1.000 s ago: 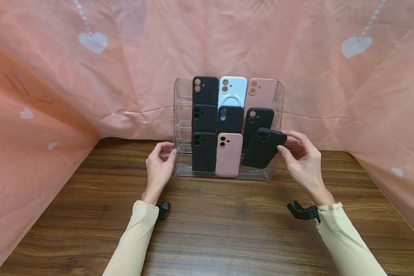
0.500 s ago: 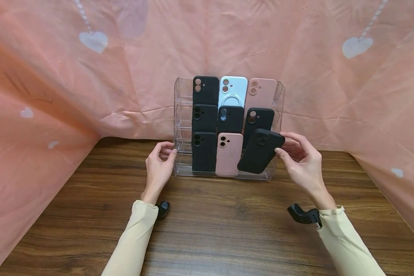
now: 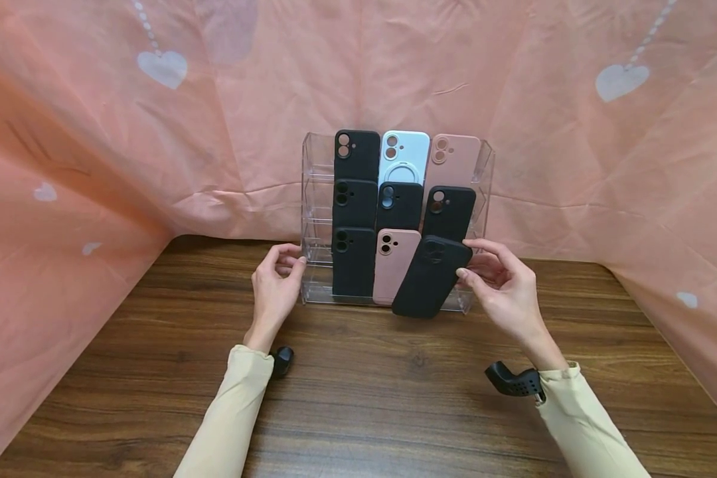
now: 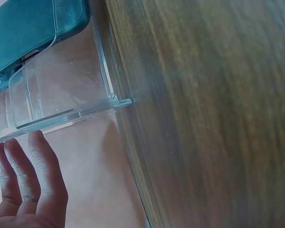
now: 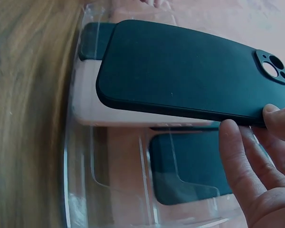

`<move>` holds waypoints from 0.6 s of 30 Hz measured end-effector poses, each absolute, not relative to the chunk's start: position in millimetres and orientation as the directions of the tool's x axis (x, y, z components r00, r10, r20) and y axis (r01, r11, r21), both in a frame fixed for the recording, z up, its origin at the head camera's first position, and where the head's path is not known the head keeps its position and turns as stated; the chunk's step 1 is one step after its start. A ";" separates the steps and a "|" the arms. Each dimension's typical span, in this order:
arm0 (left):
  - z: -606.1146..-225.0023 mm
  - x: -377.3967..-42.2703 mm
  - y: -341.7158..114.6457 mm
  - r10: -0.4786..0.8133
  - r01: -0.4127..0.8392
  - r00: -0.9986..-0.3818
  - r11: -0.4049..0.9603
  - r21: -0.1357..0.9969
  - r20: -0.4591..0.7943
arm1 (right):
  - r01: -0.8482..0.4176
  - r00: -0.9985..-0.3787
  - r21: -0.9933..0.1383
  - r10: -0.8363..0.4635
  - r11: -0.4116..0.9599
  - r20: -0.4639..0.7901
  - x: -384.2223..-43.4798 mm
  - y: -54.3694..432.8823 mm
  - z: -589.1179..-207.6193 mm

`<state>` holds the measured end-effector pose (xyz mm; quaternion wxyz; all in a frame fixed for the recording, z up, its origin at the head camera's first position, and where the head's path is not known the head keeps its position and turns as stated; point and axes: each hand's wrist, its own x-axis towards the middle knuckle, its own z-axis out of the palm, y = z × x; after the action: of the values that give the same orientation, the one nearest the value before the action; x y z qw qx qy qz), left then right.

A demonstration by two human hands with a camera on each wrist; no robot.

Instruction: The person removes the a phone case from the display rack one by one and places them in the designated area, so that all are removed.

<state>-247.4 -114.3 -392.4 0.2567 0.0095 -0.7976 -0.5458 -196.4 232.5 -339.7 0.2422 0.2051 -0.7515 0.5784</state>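
Observation:
My right hand point(image 3: 504, 285) pinches a black phone case point(image 3: 433, 279) by its right edge, thumb in front and fingers behind. That case tilts, upper end to the right, in front of the lower right of a clear display stand point(image 3: 317, 293). In the right wrist view its camera cutout is at the far right. My left hand point(image 3: 277, 285) holds the stand's left side, thumb and fingertips at the panel. A pink phone case point(image 3: 388, 272) in the bottom row is partly covered by the held case. Behind the held case, a black phone case point(image 3: 454, 216) stands in the middle row.
Other cases in the stand include a white case point(image 3: 415, 149) with a ring, a pink case point(image 3: 460, 162) at top right and several black ones. The stand is on a wooden table point(image 3: 382, 392), close to a pink cloth backdrop point(image 3: 239, 133).
My right hand has drawn the black phone case down, leftward and forward from the stand's lower right, uncovering more of the black case behind. My left hand stays at the stand's side.

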 end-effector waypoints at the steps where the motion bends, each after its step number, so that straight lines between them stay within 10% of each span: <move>1: -392.3 -247.4 -114.6 -0.295 0.264 -0.869 0.404 0.876 0.398 | -0.582 -0.805 -0.775 -0.035 0.246 0.593 -196.2 231.1 -341.0; 18: -394.0 -248.6 -115.2 -0.292 0.272 -0.866 0.406 0.873 0.406 | -0.495 -0.866 -0.853 -0.168 0.164 0.471 -195.8 210.3 -363.0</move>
<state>-248.6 -115.2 -394.0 0.2586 0.0062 -0.7975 -0.5451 -195.8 210.3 -363.0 0.1345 0.2210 -0.7509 0.6076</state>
